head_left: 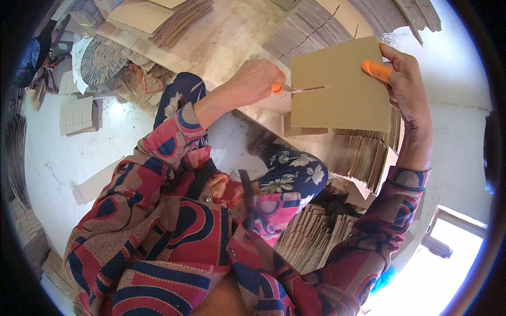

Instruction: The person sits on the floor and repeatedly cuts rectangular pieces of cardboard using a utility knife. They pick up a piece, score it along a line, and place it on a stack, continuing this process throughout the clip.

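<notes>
My right hand [406, 84] grips a flat tan cardboard sheet [342, 105] by its right edge. Its thumb, in an orange finger cover, presses on the face; the fingers behind are mostly hidden. A narrow slit runs into the sheet from its left edge. At that slit's mouth my left hand [253, 81] is closed, an orange cover on one fingertip. Between its fingertips and the slit shows a thin pale strip [289, 89], apparently cardboard, pinched in the left hand. The sheet is held up above the wooden work surface.
Under the sheet stands a cardboard stack [358, 155] on the wooden surface [226, 37]. More slotted stacks [311, 26] lie at the far side. Bundled pieces [311, 239] sit low beside my right leg. A slit cardboard block [79, 116] rests on the pale floor at left.
</notes>
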Motion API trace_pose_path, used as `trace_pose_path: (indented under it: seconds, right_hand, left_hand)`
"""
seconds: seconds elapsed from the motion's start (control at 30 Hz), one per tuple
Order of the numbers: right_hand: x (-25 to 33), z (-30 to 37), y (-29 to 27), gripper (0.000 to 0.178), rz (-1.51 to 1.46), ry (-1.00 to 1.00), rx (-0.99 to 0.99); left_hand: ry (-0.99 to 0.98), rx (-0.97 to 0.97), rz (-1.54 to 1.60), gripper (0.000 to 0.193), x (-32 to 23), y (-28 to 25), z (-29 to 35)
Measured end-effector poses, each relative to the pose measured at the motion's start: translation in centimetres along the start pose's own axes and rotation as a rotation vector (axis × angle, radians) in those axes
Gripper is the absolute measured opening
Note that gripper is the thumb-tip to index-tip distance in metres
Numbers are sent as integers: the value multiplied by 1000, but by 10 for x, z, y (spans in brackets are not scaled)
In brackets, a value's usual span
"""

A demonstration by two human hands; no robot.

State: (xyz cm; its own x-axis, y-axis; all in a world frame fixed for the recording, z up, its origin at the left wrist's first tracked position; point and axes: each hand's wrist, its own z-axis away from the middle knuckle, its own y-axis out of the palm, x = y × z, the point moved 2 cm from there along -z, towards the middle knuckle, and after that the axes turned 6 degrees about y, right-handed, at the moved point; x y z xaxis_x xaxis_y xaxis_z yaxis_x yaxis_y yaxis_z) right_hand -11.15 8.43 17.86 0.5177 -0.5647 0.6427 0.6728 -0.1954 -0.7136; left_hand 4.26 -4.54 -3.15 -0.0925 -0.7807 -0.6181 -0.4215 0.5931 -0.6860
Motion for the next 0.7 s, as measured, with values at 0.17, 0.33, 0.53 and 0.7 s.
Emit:
trace_pose_path:
  seconds: [0.17, 0.33, 0.53, 0.7]
  right_hand:
    - [-6, -5, 6, 32, -157, -6, 38]
    - [-12, -13, 15, 28, -19, -12, 34]
    - [-41, -27, 52, 33, 251, -179, -81]
    - [-76, -38, 98, 42, 366, -160, -53]
  left_hand:
    - [27, -21, 5, 15, -1, 2, 0]
    - [40, -3, -20, 14, -5, 3, -1]
    - [58, -16, -33, 8, -15, 2, -5]
    - [100, -44, -51, 7, -17, 10, -7]
